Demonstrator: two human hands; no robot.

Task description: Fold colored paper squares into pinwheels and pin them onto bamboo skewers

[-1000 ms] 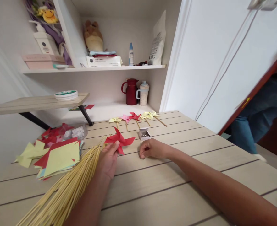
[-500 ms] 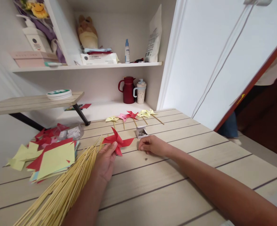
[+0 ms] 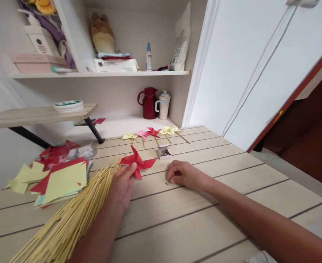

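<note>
My left hand (image 3: 124,186) pinches the red pinwheel (image 3: 137,163); the loose pin (image 3: 166,182) lies just left of my curled, empty right hand (image 3: 180,174).

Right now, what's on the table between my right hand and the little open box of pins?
Head view: only bare table lies between right hand and pin box; one small pin sits at the fingertips' near side.

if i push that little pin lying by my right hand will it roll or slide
The pin looks tiny with a rounded head, so it would probably roll in a curve, not slide straight. It seems very light, so a nudge from the right hand could flick it into a groove in the table.
</note>
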